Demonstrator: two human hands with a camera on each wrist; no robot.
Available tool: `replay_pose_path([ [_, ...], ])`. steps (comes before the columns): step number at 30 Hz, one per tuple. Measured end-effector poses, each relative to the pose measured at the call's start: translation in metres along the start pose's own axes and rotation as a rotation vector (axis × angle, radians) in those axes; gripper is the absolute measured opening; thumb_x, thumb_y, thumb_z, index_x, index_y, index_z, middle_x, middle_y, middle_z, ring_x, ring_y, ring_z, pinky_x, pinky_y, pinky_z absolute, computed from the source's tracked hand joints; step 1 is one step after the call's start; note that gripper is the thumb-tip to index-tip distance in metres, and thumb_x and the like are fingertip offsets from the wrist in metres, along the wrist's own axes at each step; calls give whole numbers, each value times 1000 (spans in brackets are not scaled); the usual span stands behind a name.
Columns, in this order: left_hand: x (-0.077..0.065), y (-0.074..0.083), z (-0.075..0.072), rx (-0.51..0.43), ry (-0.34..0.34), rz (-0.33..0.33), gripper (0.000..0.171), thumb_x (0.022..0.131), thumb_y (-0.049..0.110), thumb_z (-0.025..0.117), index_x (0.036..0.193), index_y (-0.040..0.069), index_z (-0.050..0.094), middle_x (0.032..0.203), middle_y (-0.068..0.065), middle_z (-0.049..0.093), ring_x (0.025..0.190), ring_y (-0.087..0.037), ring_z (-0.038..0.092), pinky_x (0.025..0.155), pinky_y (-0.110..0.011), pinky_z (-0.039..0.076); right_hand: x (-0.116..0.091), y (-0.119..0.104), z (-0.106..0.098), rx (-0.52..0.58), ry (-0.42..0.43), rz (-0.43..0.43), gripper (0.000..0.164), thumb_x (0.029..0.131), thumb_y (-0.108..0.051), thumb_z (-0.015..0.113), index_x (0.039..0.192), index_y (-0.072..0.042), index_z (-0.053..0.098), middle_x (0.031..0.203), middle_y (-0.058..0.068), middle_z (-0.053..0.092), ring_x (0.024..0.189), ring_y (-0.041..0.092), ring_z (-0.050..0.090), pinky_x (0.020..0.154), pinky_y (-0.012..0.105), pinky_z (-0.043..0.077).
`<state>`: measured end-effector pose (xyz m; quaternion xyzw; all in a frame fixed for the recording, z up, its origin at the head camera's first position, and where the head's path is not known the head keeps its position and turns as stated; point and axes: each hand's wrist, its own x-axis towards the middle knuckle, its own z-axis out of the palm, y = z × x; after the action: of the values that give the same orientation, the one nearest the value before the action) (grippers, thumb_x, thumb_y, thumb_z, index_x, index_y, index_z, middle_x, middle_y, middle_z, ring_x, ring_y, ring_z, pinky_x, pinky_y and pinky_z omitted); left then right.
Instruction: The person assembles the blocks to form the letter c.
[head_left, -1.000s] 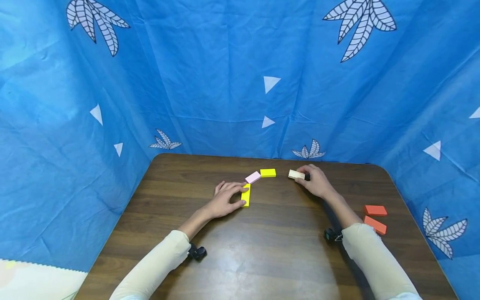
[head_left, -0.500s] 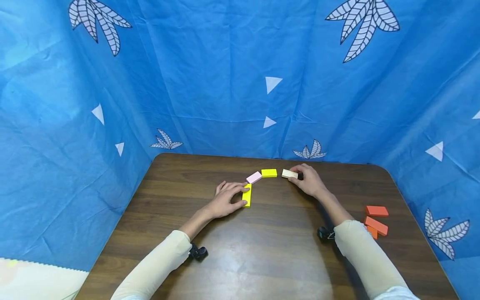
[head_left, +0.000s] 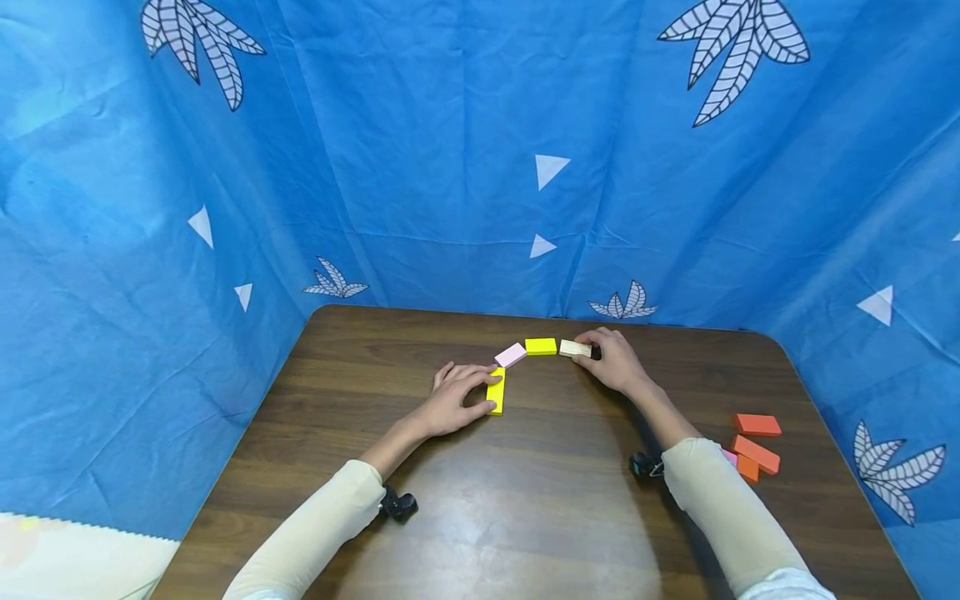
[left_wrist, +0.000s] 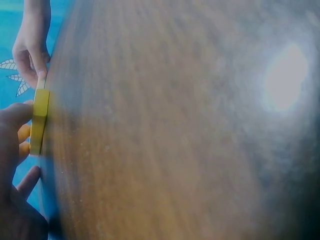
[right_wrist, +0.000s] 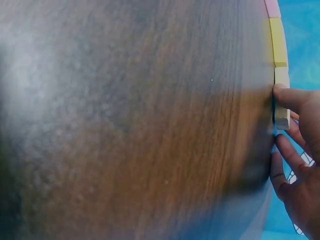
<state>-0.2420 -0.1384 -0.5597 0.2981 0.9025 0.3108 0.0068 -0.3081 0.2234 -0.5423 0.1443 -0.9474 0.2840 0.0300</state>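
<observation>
In the head view my left hand (head_left: 455,398) rests at a yellow block (head_left: 496,392) lying lengthwise, thumb at its near end and index finger at its far end. My right hand (head_left: 611,360) pinches a pale wooden block (head_left: 575,348) between thumb and fingers. That block lies end to end with a second yellow block (head_left: 541,347), only a thin gap showing between them. A pink block (head_left: 511,356) slants between the two yellow ones, so all form a curved row. The right wrist view shows the right thumb on the side of the wooden block (right_wrist: 282,75).
To the right of the right forearm lie a red block (head_left: 758,425), an orange-red block (head_left: 756,454) and a smaller-looking orange one (head_left: 747,467). A bit of pink (head_left: 730,457) peeks out beside the sleeve. A blue patterned cloth (head_left: 465,167) hangs behind the brown table (head_left: 525,517).
My right hand has slid the wooden block leftward up to the end of the second yellow block. The left hand keeps its place. More blocks show beside the right sleeve.
</observation>
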Motion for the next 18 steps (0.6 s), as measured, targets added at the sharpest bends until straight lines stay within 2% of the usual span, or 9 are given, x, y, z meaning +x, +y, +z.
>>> replay_pose_path([
  [18,-2,0,-3,6,-32,-8,46,103,37,72,147,24,65,166,2,54,153,-28,47,131,-71,11,-1,-4,5,-11,0,14,38,98,-25,81,131,-9,74,123,15,73,110,33,58,94,49,47],
])
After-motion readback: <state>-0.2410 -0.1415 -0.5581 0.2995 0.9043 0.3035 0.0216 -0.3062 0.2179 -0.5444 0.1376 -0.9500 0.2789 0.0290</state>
